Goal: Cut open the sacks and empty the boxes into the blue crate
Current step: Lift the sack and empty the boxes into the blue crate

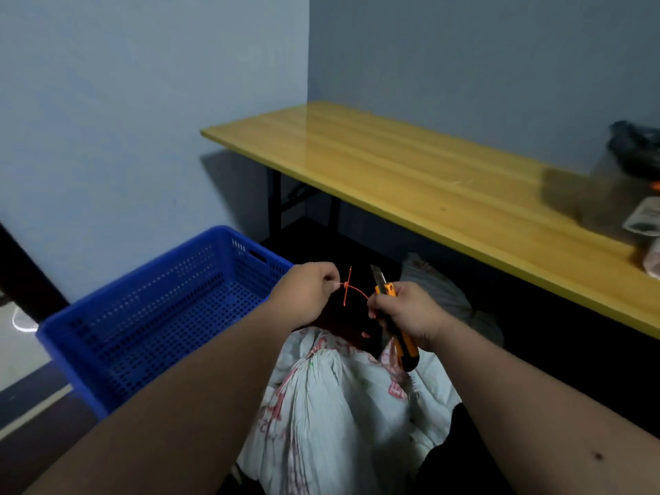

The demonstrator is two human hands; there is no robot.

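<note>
Left hand [307, 292] pinches a red tie [351, 288] above the sack [332, 405] – right hand [410, 314] curled round the knife [391, 316], blade up, also on the tie. Crate [150, 316] left of sack.

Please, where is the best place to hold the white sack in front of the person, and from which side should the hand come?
Probably at the gathered neck of the white sack, coming from above: the cloth pleats together there into a narrow bunch a hand can close round. Below it the body spreads wide and slack. The left hand side is nearer, away from the utility knife blade.
</note>
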